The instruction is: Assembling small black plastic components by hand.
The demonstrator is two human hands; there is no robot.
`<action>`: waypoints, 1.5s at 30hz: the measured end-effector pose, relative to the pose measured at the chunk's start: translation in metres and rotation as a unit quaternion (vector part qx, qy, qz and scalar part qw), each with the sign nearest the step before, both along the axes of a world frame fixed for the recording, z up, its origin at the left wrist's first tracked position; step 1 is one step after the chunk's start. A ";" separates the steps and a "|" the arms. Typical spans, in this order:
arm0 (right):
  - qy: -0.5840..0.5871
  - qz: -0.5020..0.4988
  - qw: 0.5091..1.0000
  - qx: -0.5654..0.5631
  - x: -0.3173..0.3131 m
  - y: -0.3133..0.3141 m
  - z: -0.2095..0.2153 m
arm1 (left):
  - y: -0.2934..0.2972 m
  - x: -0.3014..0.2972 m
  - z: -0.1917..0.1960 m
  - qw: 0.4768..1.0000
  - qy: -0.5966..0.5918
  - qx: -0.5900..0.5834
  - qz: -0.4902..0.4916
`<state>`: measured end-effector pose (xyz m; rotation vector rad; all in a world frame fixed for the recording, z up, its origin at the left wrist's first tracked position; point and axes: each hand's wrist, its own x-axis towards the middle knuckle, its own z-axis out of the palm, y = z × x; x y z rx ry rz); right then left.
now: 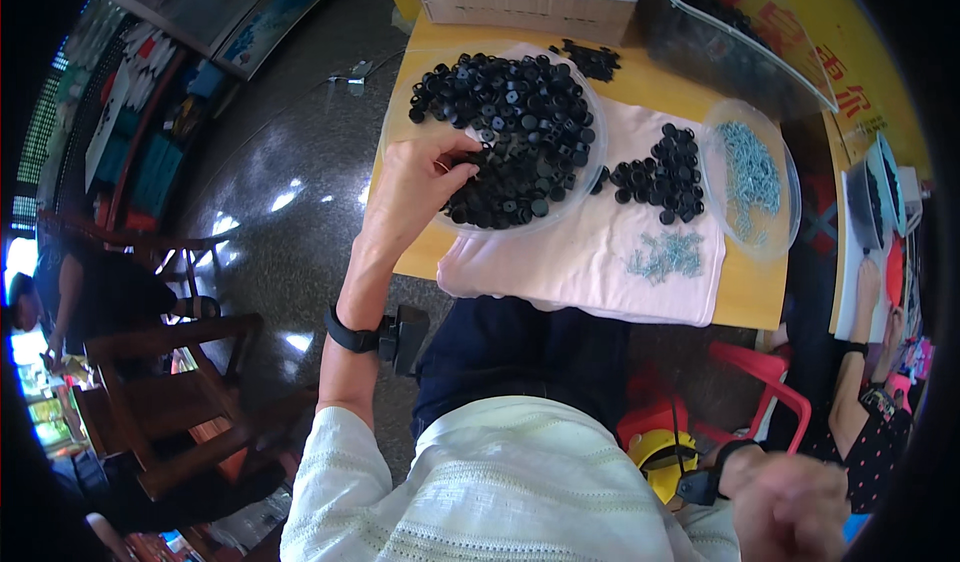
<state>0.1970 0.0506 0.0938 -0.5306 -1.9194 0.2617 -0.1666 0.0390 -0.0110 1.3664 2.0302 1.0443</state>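
Note:
My left hand (pixel 425 177) reaches over the near left side of a round clear tray (pixel 588 184) heaped with small black plastic caps (pixel 530 107). Thumb and fingers are pinched together at the pile, on what looks like one small black cap; the fingers partly cover it. My right hand (pixel 790 502) is low at the right, away from the table and beside my body. Motion blur smears its fingers, so its grip cannot be told. A smaller heap of black caps (pixel 665 177) and a scatter of silvery screws (pixel 665 256) lie on a pink cloth (pixel 580 277).
Another round clear tray (pixel 785 232) holds silvery screws (pixel 750 167). Behind are a cardboard box (pixel 530 2), a clear bin (pixel 720 52) and flat black pieces (pixel 590 60). A red chair (pixel 765 372) stands right; another person's arms (pixel 855 362) work at a table beyond.

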 end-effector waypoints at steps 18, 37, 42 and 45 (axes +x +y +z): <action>-0.020 0.140 0.923 -0.358 -0.122 0.034 -0.091 | -0.029 0.075 0.001 0.940 -0.305 0.124 -0.096; -0.187 0.062 0.969 -0.150 -0.053 0.010 -0.106 | -0.031 0.128 -0.016 0.848 -0.505 -0.086 -0.135; -0.107 0.034 0.951 -0.289 -0.037 0.009 -0.116 | -0.021 0.142 -0.015 0.933 -0.334 -0.050 -0.126; -0.041 0.026 0.922 -0.384 -0.034 0.009 -0.125 | -0.003 0.147 -0.017 0.989 -0.036 0.057 -0.132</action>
